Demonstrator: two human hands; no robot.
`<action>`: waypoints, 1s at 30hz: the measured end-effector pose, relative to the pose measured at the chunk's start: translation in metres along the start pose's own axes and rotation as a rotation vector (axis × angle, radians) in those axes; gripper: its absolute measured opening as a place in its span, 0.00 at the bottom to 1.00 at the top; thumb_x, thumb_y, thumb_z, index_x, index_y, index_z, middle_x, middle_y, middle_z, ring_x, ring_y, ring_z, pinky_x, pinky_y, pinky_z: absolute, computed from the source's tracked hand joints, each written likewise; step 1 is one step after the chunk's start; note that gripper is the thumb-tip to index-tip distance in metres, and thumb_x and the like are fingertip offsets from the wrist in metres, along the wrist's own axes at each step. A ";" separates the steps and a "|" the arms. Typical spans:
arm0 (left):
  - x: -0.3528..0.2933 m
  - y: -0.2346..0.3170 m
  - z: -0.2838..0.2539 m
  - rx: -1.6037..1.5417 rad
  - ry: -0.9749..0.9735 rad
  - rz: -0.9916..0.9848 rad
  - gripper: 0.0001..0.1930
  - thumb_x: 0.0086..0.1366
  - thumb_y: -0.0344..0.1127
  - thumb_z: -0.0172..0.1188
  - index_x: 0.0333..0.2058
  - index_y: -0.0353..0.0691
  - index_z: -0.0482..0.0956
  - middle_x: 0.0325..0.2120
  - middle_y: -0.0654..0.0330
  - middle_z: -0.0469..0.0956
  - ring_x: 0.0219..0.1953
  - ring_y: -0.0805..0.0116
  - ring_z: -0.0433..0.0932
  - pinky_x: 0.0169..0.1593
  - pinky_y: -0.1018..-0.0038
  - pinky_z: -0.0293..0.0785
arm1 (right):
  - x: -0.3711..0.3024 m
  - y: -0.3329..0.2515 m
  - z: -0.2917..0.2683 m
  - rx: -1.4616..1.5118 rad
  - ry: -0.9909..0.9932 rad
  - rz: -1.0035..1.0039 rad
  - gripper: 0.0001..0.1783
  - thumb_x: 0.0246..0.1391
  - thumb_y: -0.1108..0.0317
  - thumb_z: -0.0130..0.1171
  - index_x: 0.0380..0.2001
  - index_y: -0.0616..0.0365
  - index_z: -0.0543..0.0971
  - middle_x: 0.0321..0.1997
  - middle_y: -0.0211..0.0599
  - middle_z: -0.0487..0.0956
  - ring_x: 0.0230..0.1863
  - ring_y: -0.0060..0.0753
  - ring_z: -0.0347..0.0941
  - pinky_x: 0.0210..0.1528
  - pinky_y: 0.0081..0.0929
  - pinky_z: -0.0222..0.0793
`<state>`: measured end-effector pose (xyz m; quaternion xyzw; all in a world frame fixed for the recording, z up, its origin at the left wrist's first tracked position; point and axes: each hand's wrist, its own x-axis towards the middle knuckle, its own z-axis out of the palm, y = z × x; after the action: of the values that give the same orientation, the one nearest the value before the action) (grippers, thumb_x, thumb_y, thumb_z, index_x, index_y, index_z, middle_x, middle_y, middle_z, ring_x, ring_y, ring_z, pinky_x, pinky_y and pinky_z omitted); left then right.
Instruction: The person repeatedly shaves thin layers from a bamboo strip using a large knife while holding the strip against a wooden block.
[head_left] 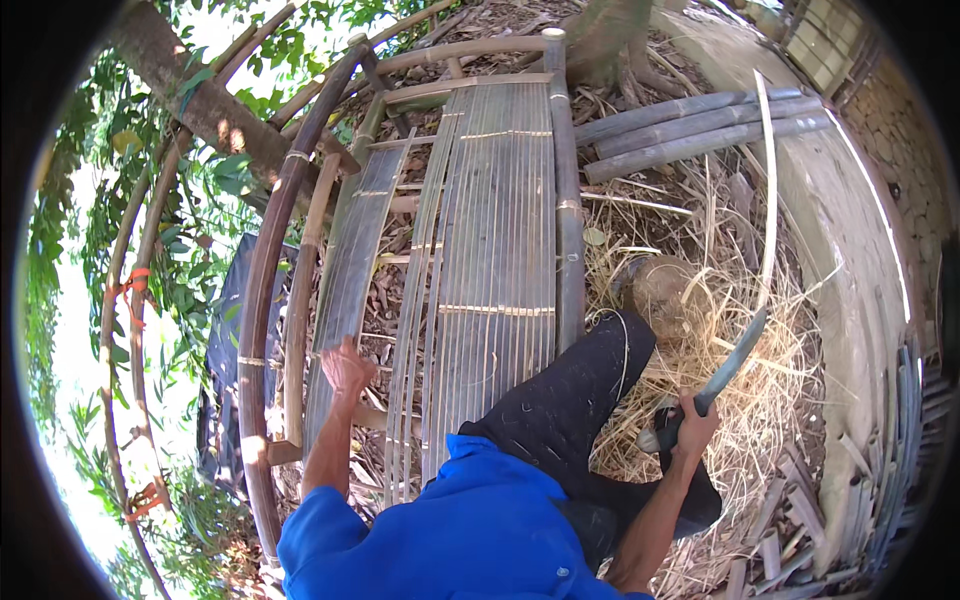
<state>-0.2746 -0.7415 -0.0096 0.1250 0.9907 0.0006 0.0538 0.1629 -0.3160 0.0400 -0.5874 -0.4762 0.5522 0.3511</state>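
My left hand point(347, 368) rests at the right edge of a narrow band of bamboo slats point(365, 235), its fingers curled against them; the fingertips are hidden. These slats lie on a bamboo bench frame point(568, 230), left of a wider slatted panel point(497, 215) tied with pale cross bindings. A gap between the two shows dry leaves below. On the right, my right hand point(692, 430) is closed round the handle of a machete point(735, 360). Its dark blade points up and to the right. A long pale bamboo strip point(770, 180) rises beyond the blade's tip.
Under the blade lies a heap of straw-coloured shavings point(745, 400) beside a round wooden stump point(668, 290). Several bamboo poles point(700, 130) lie at the far right, near a low concrete wall point(850, 240). Cut bamboo pieces point(790, 510) sit lower right; foliage and a trunk border the left.
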 end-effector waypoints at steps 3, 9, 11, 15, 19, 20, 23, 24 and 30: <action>-0.005 0.029 -0.025 -0.236 0.475 0.415 0.17 0.58 0.30 0.59 0.47 0.33 0.77 0.21 0.52 0.78 0.21 0.54 0.75 0.31 0.52 0.74 | 0.005 0.003 -0.027 0.029 0.024 -0.005 0.11 0.54 0.72 0.69 0.32 0.61 0.75 0.24 0.32 0.77 0.19 0.23 0.72 0.21 0.21 0.69; -0.014 0.144 -0.099 -0.922 -0.116 0.181 0.27 0.74 0.40 0.51 0.65 0.28 0.65 0.12 0.60 0.72 0.10 0.73 0.67 0.13 0.71 0.64 | 0.058 0.025 -0.070 -0.006 -0.007 -0.002 0.10 0.55 0.70 0.69 0.33 0.59 0.76 0.23 0.31 0.78 0.20 0.23 0.73 0.20 0.21 0.70; -0.022 0.175 -0.133 -0.936 -0.242 0.096 0.25 0.74 0.40 0.50 0.62 0.27 0.67 0.12 0.61 0.71 0.08 0.74 0.66 0.11 0.72 0.63 | 0.062 0.014 -0.075 -0.101 -0.029 -0.050 0.09 0.55 0.70 0.69 0.34 0.60 0.77 0.24 0.32 0.79 0.22 0.22 0.74 0.22 0.21 0.72; -0.016 0.219 -0.158 -1.179 -0.374 -0.008 0.17 0.74 0.40 0.50 0.52 0.32 0.73 0.10 0.63 0.67 0.06 0.75 0.62 0.05 0.74 0.57 | 0.068 0.037 -0.104 0.031 0.013 -0.088 0.10 0.52 0.71 0.69 0.31 0.62 0.77 0.23 0.32 0.79 0.19 0.22 0.73 0.21 0.22 0.70; -0.027 0.193 -0.113 -1.177 -0.415 -0.142 0.12 0.75 0.43 0.51 0.45 0.40 0.73 0.11 0.64 0.67 0.05 0.75 0.59 0.06 0.75 0.55 | 0.051 0.019 -0.110 0.131 -0.033 0.026 0.10 0.55 0.71 0.69 0.34 0.62 0.76 0.23 0.33 0.79 0.19 0.22 0.73 0.22 0.22 0.71; -0.035 0.189 -0.104 -1.185 -0.453 -0.164 0.12 0.75 0.46 0.51 0.39 0.43 0.72 0.12 0.65 0.67 0.05 0.75 0.58 0.06 0.74 0.55 | 0.050 0.020 -0.113 0.097 -0.019 0.050 0.11 0.55 0.71 0.69 0.35 0.61 0.76 0.23 0.33 0.78 0.20 0.22 0.73 0.22 0.22 0.71; -0.066 0.187 -0.102 -1.168 -0.375 -0.116 0.11 0.75 0.45 0.51 0.39 0.44 0.73 0.11 0.65 0.65 0.05 0.74 0.58 0.06 0.73 0.54 | 0.045 0.032 -0.109 0.030 -0.017 0.008 0.10 0.55 0.71 0.68 0.34 0.61 0.76 0.22 0.32 0.79 0.19 0.23 0.74 0.22 0.22 0.71; -0.070 0.179 -0.100 -1.173 -0.357 -0.139 0.11 0.75 0.45 0.51 0.39 0.44 0.73 0.11 0.65 0.65 0.05 0.74 0.58 0.06 0.73 0.54 | 0.041 0.030 -0.104 0.021 -0.016 0.003 0.10 0.56 0.71 0.68 0.33 0.62 0.75 0.23 0.33 0.79 0.20 0.22 0.74 0.22 0.22 0.70; 0.025 0.128 -0.097 -0.630 0.077 0.354 0.15 0.71 0.41 0.54 0.48 0.35 0.74 0.12 0.59 0.70 0.13 0.65 0.75 0.17 0.66 0.72 | 0.026 0.005 -0.069 -0.081 -0.114 -0.023 0.10 0.56 0.70 0.68 0.31 0.60 0.75 0.22 0.32 0.79 0.19 0.20 0.73 0.22 0.21 0.68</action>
<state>-0.2776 -0.6101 0.0859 0.2719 0.9062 0.3196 0.0513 0.2294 -0.2851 0.0373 -0.5632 -0.5239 0.5610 0.3059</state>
